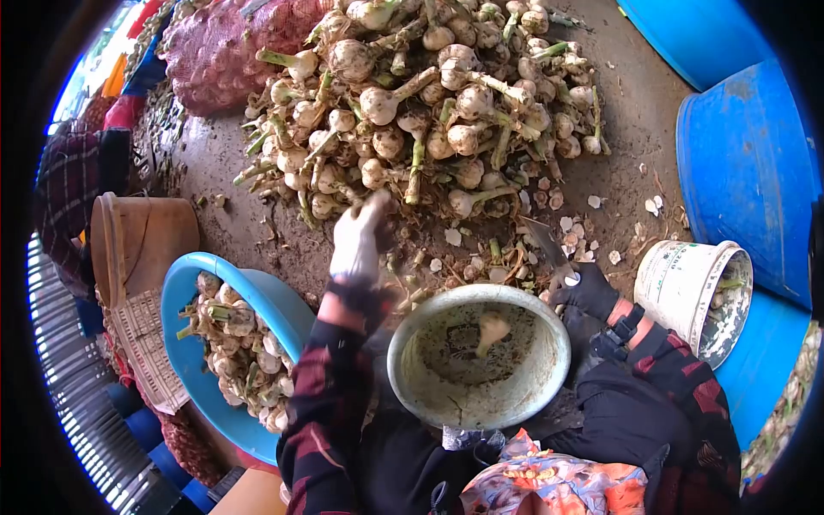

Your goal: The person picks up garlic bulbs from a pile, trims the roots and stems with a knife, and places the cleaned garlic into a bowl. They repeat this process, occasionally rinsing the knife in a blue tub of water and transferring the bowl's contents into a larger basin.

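Note:
A large heap of garlic bulbs [463, 112] with cut stems lies on the ground ahead of me. My left hand [359, 236], in a white glove, reaches to the near edge of the heap; its fingers are smeared by motion. In my right hand [592, 296], which wears a dark glove, is a knife [546, 242] with its blade pointing up and left. Between my arms sits a pale round basin [403, 360] with dirt on its bottom and a single garlic bulb [492, 331] in it.
To my left, a blue basin [296, 309] holds several trimmed bulbs, near a brown bucket [154, 245] and a red mesh sack [232, 56]. At right are a white bucket [674, 287] and blue barrels [747, 163]. A person's plaid sleeve [73, 180] shows far left.

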Tool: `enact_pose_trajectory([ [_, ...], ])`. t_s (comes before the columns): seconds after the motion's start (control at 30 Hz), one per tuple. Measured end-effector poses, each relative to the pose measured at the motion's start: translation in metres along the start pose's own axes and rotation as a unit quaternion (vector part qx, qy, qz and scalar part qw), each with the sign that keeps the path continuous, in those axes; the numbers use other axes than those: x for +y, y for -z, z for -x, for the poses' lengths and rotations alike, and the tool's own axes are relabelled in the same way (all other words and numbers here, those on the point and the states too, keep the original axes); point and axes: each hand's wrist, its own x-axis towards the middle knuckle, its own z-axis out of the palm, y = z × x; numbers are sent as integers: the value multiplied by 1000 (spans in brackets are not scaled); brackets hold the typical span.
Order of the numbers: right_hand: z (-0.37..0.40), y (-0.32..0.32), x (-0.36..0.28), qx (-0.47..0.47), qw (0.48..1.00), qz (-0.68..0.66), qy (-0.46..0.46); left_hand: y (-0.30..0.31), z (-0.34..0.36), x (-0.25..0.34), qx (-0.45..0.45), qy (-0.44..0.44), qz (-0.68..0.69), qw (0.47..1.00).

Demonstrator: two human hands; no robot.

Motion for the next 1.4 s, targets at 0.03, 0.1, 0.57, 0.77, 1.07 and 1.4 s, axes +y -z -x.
enact_pose_trajectory([
  [0.03,-2,-2,-4,-3,1000,-5,-4,-11,-17,-3,-4,31,113,993],
  [0.1,-5,-2,-6,-14,1000,-5,-14,-34,-46,-7,59,21,87,994],
  [0.57,-6,-6,-9,8,1000,-18,23,7,-23,-50,-3,-44,-40,998],
  [0.77,-2,-26,-62,79,918,293,256,-4,33,-31,-56,-149,-61,985],
  [1.07,6,-56,-124,82,819,369,431,-48,106,-5,-260,-1,140,955],
  [1.4,1,-61,-112,54,830,375,410,-43,132,-36,-254,22,90,963],
])
